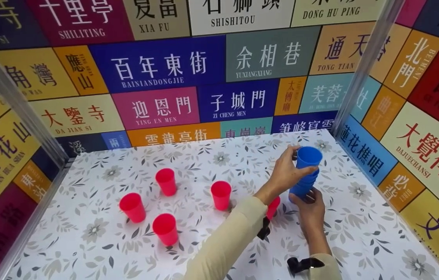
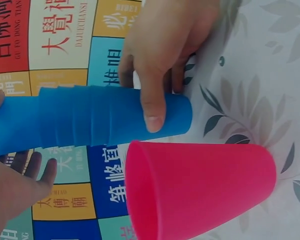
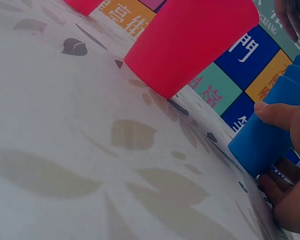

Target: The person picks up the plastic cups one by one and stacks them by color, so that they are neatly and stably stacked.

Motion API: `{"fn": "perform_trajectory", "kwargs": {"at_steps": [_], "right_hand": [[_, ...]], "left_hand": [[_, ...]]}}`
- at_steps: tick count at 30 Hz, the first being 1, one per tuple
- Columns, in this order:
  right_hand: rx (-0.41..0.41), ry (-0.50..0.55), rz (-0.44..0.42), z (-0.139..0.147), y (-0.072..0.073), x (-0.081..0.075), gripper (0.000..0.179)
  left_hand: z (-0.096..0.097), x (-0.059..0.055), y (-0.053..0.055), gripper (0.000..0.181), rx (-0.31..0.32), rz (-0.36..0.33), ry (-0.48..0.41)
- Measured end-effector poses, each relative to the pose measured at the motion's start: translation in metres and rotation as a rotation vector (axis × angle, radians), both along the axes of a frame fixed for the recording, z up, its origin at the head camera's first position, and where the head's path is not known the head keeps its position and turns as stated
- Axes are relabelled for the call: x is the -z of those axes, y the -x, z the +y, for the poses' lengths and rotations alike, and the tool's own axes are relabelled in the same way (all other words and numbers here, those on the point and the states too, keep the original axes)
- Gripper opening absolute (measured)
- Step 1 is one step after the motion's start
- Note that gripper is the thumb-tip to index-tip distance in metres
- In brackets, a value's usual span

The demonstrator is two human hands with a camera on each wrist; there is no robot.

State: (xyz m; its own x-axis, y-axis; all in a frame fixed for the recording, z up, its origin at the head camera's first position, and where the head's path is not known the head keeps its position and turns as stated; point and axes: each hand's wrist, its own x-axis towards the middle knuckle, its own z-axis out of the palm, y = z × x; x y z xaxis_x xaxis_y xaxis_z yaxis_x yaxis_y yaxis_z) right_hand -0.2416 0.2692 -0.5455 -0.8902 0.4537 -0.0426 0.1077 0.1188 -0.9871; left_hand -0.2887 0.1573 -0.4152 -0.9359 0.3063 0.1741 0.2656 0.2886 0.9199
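A stack of nested blue cups (image 1: 304, 186) stands mouth up at the right side of the table. Around the uppermost cup (image 1: 309, 157) my left hand (image 1: 286, 171) has its thumb and fingers, gripping near the rim. This cup sticks up farther than the others, whose rims show as close rings in the left wrist view. Lower down, my right hand (image 1: 312, 210) holds the bottom cup (image 3: 267, 135), thumb on one side and fingers on the other. A red cup (image 2: 210, 190) stands beside the stack, partly covered by my left forearm in the head view.
More red cups stand mouth up, apart from each other, to the left: one in the middle (image 1: 221, 195), one farther back (image 1: 166, 182), and others (image 1: 132, 208) nearer the left. The floral-covered table (image 1: 98, 249) meets sign-printed walls (image 1: 157, 70) at the back and sides.
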Motion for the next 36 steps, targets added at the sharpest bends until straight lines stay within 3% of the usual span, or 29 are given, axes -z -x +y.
{"fn": "perform_trajectory", "kwargs": {"at_steps": [8,20,28,36], "right_hand": [[-0.014,0.001,-0.025,0.0,0.0,0.0,0.084],[-0.009,-0.032,-0.018,-0.001,-0.001,0.001,0.086],[0.001,-0.038,-0.003,-0.001,0.001,-0.001,0.086],[0.0,-0.001,-0.012,-0.001,0.002,0.0,0.083]], "left_hand": [[-0.006,0.012,-0.006,0.068,0.008,0.003,0.054],[-0.035,0.016,-0.002,0.065,0.023,0.043,-0.081],[-0.058,0.022,-0.01,0.063,0.006,0.106,-0.111],[-0.081,0.034,-0.02,0.062,-0.013,0.057,-0.152]]}}
